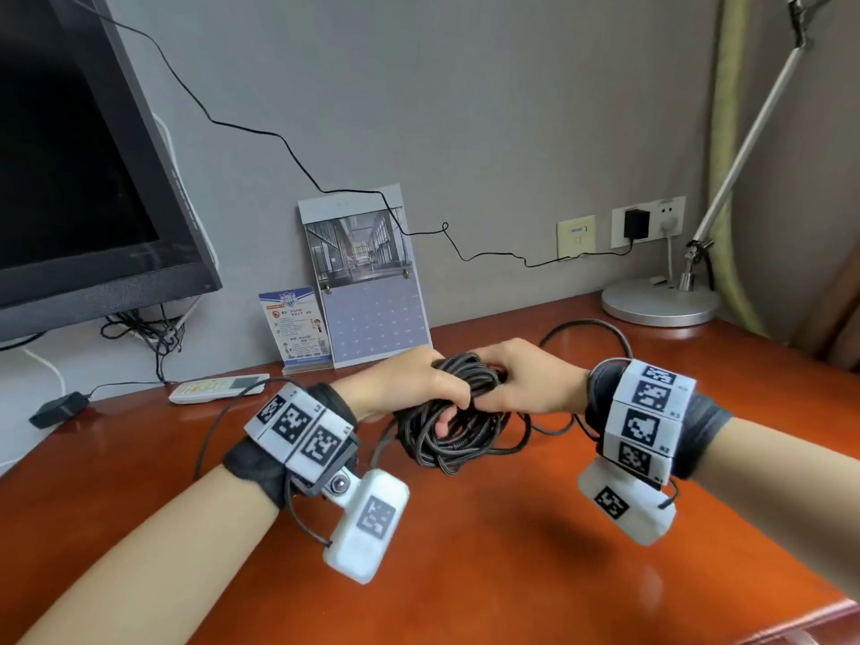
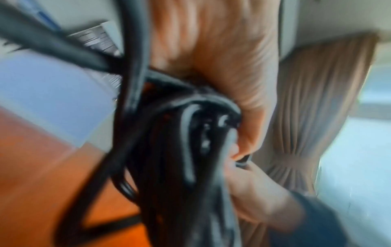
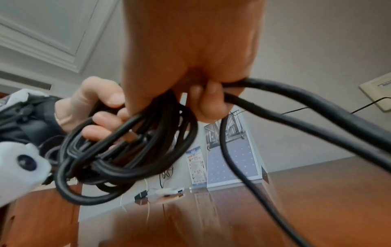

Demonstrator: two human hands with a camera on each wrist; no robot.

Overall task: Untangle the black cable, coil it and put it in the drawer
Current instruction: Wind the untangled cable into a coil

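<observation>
Above the middle of the red-brown desk (image 1: pixel 465 574), I hold the black cable (image 1: pixel 453 425) as a bundle of loops lifted off the wood, both hands meeting at its top. My left hand (image 1: pixel 409 381) has its fingers curled through the loops; my right hand (image 1: pixel 526 384) is closed on strands beside it, thumbs nearly touching.

From the head view the bundle looks like one dark knot. My right wrist view shows more: my left fingers (image 3: pixel 101 123) hooked inside the loops, a metal-tipped plug (image 3: pixel 129 137) buried among them, and two strands leaving my right fist toward the right. My left wrist view is blurred (little beyond cable against my palm can be read there).

One long loop of cable trails behind my right wrist across the desk toward the lamp base (image 1: pixel 661 302). At the back edge stand a calendar (image 1: pixel 367 281) and a small card (image 1: pixel 298 328), just behind my hands; a remote (image 1: pixel 218 388) lies to the left, near the monitor (image 1: pixel 88 155). Open desk lies in front of the bundle, toward me, with the near edge at lower right. I can't see the drawer.
</observation>
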